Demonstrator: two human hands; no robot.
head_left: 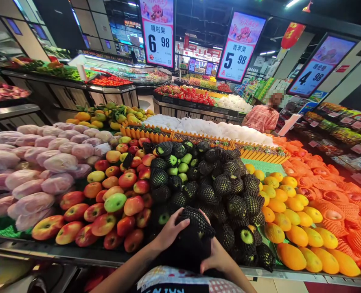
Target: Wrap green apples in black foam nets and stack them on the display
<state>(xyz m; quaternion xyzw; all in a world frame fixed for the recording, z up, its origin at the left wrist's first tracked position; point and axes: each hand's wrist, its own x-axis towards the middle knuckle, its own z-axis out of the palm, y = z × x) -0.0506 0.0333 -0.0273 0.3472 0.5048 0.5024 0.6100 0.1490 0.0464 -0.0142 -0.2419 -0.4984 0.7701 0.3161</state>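
Both my hands are around a net-wrapped apple [198,221] in a black foam sleeve, low in the middle of the view. My left hand [171,230] grips its left side, thumb on top and fingertips at the far edge. From the right, my right hand [215,254] curls about it, with the thumb low and fingertips showing near the top. The underside is dark and hard to make out. Directly beyond lies a heap of green apples [184,158], many in black net sleeves [223,185].
Red apples [102,224] lie left of the netted heap, then pale wrapped fruit [60,162]. Oranges [290,254] and orange-netted fruit [329,213] are to the right. Orange fencing [253,154] borders white-wrapped fruit [211,127]. Price screens [241,47] hang above. A person [261,118] stands behind the display.
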